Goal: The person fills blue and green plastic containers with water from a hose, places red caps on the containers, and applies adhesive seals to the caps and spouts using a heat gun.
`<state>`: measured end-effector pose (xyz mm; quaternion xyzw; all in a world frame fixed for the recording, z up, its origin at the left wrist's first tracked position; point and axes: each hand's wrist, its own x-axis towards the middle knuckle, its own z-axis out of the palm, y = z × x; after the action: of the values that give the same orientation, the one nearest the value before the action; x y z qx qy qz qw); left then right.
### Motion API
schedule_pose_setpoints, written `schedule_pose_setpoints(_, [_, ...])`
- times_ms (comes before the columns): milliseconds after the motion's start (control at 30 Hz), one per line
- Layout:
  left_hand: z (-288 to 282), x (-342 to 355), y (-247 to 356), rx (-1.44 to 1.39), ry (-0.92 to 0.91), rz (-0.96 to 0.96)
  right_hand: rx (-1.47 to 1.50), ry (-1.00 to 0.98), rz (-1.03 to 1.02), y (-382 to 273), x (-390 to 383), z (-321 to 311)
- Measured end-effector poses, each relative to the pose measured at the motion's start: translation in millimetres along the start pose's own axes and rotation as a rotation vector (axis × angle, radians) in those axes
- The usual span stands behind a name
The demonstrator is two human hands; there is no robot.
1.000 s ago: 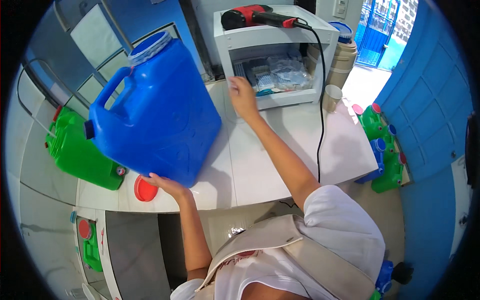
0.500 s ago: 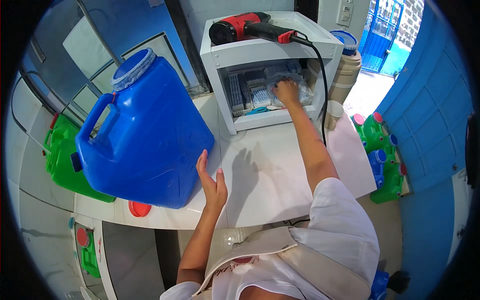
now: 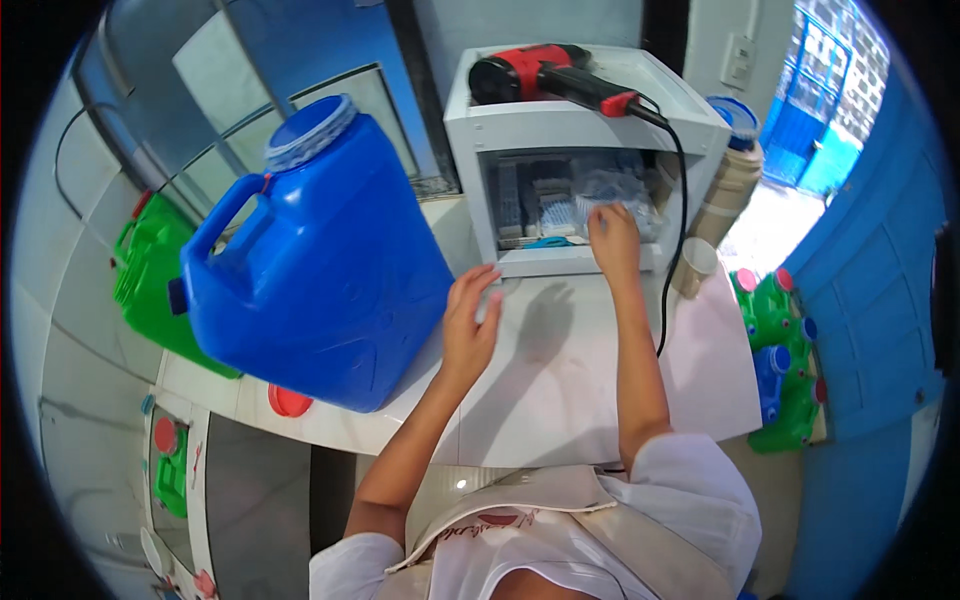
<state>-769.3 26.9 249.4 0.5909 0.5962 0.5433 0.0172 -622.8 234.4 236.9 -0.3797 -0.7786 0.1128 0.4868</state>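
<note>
Blue plastic jerrycan (image 3: 320, 275) sits on the white counter (image 3: 560, 410); I see the left hand (image 3: 470, 325) just beside it, loosely spread. The right hand (image 3: 614, 240) curls its fingers by the clear plastic bag (image 3: 608, 187) inside the white box-shaped shelf unit (image 3: 470, 130), but I cannot tell whether it grips.

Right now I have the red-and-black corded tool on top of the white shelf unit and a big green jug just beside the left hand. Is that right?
Not quite: the big jug just beside the left hand is blue, as the head view shows. The red-and-black corded tool is on top of the white shelf unit.
</note>
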Motion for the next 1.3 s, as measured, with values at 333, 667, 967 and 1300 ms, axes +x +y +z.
schedule_pose_setpoints(333, [-41.4,19.0,61.8,-0.613,0.287,-0.184,-0.001,0.162,-0.613,-175.3,91.1,-70.3])
schedule_pose_setpoints(667, [-187.2,-40.3,73.4,-0.434,0.566,-0.066,-0.787,-0.755,0.133,-143.3,244.1,-27.6])
schedule_pose_setpoints(967, [-336.6,-58.7,25.1,0.024,0.668,0.006,-0.621,-0.232,0.232,-175.8,187.1,-56.0])
schedule_pose_setpoints(1300, [-402.3,-17.7,-11.9,-0.181,0.423,-0.025,0.841,-0.122,0.161,-299.7,-46.8,-113.9])
